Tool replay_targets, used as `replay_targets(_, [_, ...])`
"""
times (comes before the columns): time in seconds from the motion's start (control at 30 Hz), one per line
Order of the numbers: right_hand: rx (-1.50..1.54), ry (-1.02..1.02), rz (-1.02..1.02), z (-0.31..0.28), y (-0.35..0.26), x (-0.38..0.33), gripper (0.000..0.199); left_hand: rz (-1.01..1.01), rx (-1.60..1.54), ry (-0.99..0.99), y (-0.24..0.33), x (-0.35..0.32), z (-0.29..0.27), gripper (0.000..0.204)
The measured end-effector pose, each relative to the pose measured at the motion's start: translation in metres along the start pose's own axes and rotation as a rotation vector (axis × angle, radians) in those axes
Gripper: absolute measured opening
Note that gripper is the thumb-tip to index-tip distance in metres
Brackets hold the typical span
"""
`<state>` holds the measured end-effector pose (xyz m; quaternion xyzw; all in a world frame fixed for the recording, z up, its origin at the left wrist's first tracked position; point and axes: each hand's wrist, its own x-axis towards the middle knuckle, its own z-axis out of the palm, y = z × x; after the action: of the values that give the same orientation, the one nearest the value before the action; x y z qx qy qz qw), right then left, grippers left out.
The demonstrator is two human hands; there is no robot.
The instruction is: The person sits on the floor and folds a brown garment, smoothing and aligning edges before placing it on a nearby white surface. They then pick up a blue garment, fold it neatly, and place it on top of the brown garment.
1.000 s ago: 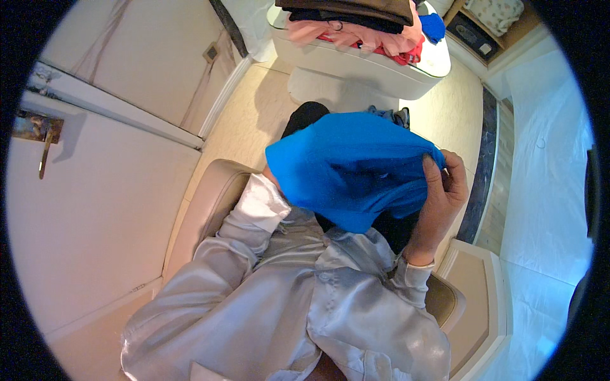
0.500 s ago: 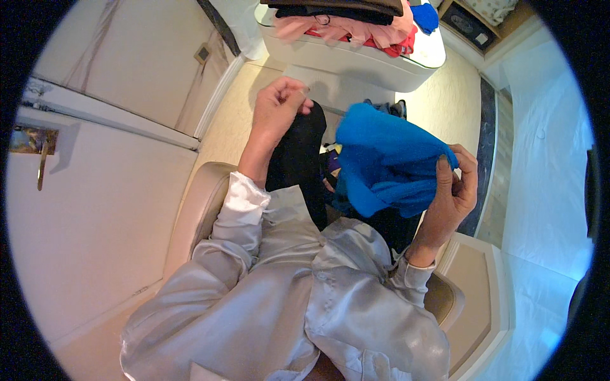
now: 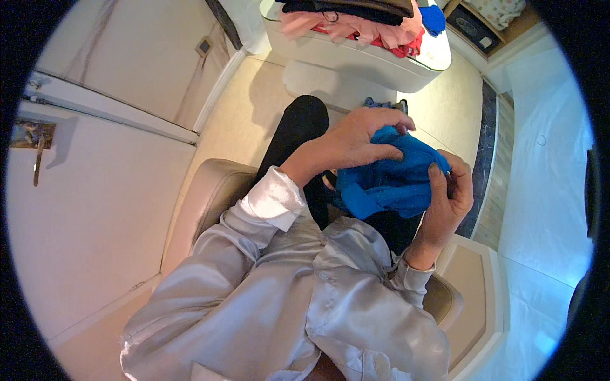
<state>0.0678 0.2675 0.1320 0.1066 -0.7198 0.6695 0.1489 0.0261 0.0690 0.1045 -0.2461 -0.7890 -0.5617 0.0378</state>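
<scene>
Silvery satin fills the near part of the view: the person's shirt (image 3: 279, 298), its sleeves running up from the lower edge toward both hands. Beneath the person is a tan padded chair (image 3: 203, 190), and to the left stands a pale door (image 3: 95, 209) with a metal handle (image 3: 37, 159). At the far side, a white rounded table (image 3: 356, 60) carries a heap of folded clothes (image 3: 356, 19) in pink, red and dark tones. Nearer, over the person's dark-trousered lap, a bright blue garment (image 3: 387, 184) is bunched into a soft bundle between the two hands. The left hand (image 3: 359, 140) comes in from the left and lies over the bundle's far top edge, fingers curled closed and pinching the cloth. The right hand (image 3: 448, 200) is at the bundle's right side, thumb pressed on the fabric and fingers wrapped behind it, also gripping. The cloth hangs below and between both grips, above the lap.
</scene>
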Motion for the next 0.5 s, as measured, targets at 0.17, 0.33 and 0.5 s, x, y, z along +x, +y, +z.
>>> replay_targets(0.17, [0.006, 0.010, 0.020, 0.003, 0.002, 0.001, 0.014, -0.089, -0.083, -0.060, 0.001, -0.008, 0.007, 0.050])
replay_targets(0.33, [-0.030, 0.020, 0.060, 0.007, 0.005, 0.004, 0.011, 0.071, 0.090, 0.221, -0.005, -0.016, 0.021, 0.048])
replay_targets(0.5, [-0.079, 0.036, 0.080, 0.007, 0.008, 0.005, 0.009, 0.212, 0.442, 0.306, -0.005, -0.017, 0.008, 0.031])
